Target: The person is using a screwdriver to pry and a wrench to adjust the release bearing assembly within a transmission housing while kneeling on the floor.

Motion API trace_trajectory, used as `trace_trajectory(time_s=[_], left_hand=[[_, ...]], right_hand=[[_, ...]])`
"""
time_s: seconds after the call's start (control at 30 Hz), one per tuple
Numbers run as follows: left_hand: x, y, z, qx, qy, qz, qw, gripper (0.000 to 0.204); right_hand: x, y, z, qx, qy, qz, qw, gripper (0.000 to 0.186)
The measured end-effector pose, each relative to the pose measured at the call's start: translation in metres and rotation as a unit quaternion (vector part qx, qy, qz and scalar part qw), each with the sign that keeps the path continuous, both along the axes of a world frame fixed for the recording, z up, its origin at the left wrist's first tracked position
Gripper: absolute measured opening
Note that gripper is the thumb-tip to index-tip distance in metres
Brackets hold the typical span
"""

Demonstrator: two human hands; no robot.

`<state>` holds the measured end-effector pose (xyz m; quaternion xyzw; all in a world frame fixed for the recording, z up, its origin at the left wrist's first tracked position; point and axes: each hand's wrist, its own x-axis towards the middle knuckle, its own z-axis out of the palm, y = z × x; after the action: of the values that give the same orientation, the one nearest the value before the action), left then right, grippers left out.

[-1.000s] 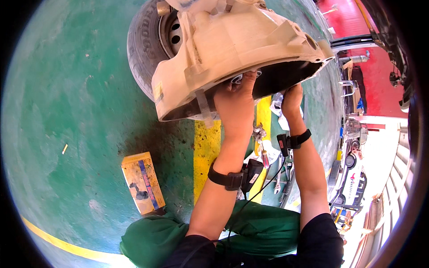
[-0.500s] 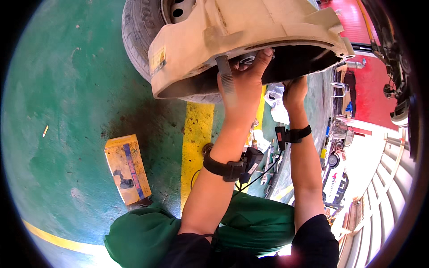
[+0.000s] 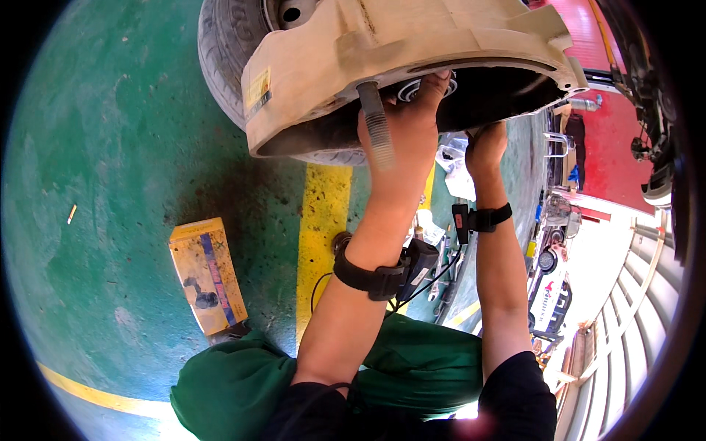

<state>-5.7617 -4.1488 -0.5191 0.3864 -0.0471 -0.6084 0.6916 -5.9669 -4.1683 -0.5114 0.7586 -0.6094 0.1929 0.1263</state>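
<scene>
Wheel arch [image 3: 412, 59], green floor [image 3: 110, 147], yellow line [image 3: 320, 220]

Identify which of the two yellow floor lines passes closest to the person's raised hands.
It is the broad yellow stripe running straight beneath the tyre, beside the left hand. The thin yellow line curves across the floor's lower left, far from both hands.

A flat yellow box [image 3: 207, 275] lies on the green floor [image 3: 110, 184] well left of the hands, a yellow painted stripe [image 3: 321, 235] running below them.
</scene>
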Motion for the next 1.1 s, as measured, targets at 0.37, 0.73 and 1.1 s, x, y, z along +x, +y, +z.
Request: trace_trajectory(time_s=[0.37,0.73,1.1], left_hand=[[0.005,0.003,-0.004,0.002,0.083,-0.037,0.996,0.038],[0.012,0.008,0.002,0.025,0.08,-0.068,0.994,0.038],[0.008,0.011,-0.001,0.018,0.069,-0.122,0.99,0.036]], right_hand=[[0.006,-0.009,0.007,0.182,-0.65,-0.056,0.735,0.034],[-0.005,-0.018,0.029,0.288,-0.67,-0.028,0.683,0.042],[-0.002,-0.03,0.023,0.257,-0.698,-0.052,0.667,0.033]])
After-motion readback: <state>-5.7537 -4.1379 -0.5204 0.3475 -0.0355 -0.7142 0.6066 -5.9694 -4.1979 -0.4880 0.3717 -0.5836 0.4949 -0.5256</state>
